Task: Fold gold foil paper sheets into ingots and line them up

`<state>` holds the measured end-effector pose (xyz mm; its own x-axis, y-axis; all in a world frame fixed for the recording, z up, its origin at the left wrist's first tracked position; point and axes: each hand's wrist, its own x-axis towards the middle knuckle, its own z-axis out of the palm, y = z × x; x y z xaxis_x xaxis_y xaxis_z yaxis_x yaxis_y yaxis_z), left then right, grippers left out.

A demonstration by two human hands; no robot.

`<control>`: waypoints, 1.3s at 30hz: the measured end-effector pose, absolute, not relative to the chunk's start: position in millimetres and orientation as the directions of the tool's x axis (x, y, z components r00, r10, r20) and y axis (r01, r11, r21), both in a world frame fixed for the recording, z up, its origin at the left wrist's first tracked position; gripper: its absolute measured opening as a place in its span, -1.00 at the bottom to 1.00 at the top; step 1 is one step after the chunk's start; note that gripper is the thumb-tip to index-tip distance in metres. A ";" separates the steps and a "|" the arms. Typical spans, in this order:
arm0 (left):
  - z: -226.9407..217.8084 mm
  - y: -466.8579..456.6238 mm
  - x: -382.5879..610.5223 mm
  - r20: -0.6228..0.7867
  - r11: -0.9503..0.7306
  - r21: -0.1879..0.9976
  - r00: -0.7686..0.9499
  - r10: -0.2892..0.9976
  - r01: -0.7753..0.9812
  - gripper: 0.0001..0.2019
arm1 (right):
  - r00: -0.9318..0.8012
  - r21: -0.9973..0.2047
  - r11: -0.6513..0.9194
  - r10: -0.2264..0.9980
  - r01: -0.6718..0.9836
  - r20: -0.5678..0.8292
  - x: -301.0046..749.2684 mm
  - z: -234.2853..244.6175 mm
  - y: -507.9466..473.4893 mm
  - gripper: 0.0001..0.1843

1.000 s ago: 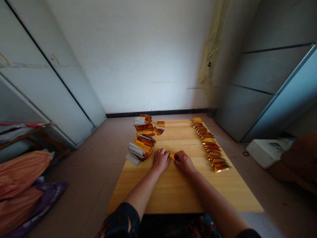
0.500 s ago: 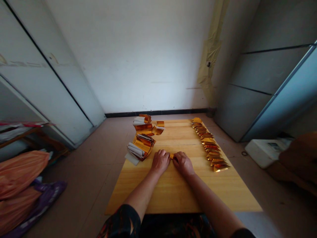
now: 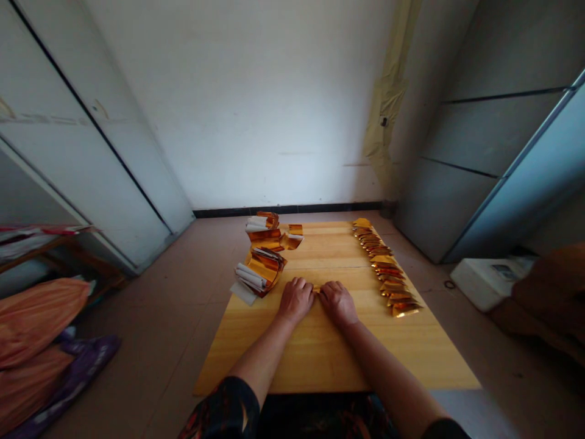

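Observation:
A small piece of gold foil paper lies between my two hands at the middle of the wooden board. My left hand is closed on its left end, fingers curled. On the other end, my right hand is closed too. Most of the piece is hidden by my fingers. To the left sits a curled stack of gold foil paper with white backs. A row of folded gold paper pieces runs along the board's right side.
Behind the near stack are more curled gold sheets. A white wall stands beyond the board. Orange and purple bags lie on the floor at left. On the right are a grey cabinet and a white box.
Both hands stay in nearly the same place. The gold piece between them looks slightly flatter and narrower than before. The view has shifted very little.

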<state>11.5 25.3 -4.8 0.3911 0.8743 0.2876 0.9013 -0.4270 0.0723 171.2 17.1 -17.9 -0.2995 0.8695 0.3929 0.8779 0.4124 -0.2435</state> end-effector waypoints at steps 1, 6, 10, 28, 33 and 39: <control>-5.5 25.3 11.4 0.293 -0.432 0.075 0.394 0.871 0.899 -0.85 | -0.312 -0.225 0.421 0.864 0.879 0.395 171.6 -19.4 17.8 -0.78; -9.1 26.0 10.5 0.310 -0.434 0.065 0.395 0.865 0.899 -0.87 | -0.359 -0.172 0.444 0.856 0.880 0.373 173.1 -24.2 20.8 -0.78; -9.6 26.4 10.7 0.311 -0.417 0.059 0.380 0.871 0.907 -0.87 | -0.383 -0.157 0.460 0.850 0.874 0.362 173.4 -25.7 21.5 -0.78; -9.2 25.5 13.8 0.295 -0.341 0.022 0.320 0.900 0.940 -0.84 | -0.197 -0.166 0.258 0.929 0.952 0.315 170.8 -15.3 10.1 -0.84; -12.5 25.9 12.0 0.303 -0.366 0.041 0.337 0.891 0.930 -0.84 | -0.150 -0.162 0.200 0.949 0.966 0.277 170.3 -12.0 9.7 -0.86; -16.4 28.1 9.2 0.322 -0.413 0.060 0.374 0.870 0.909 -0.83 | -0.066 -0.188 0.113 0.968 0.976 0.241 168.4 -9.2 10.4 -0.86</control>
<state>9.2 28.1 -16.4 0.3738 0.8697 0.3223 0.9088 -0.4129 0.0603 168.4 10.4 -9.2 -0.0656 0.9682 0.2413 0.9757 0.1129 -0.1878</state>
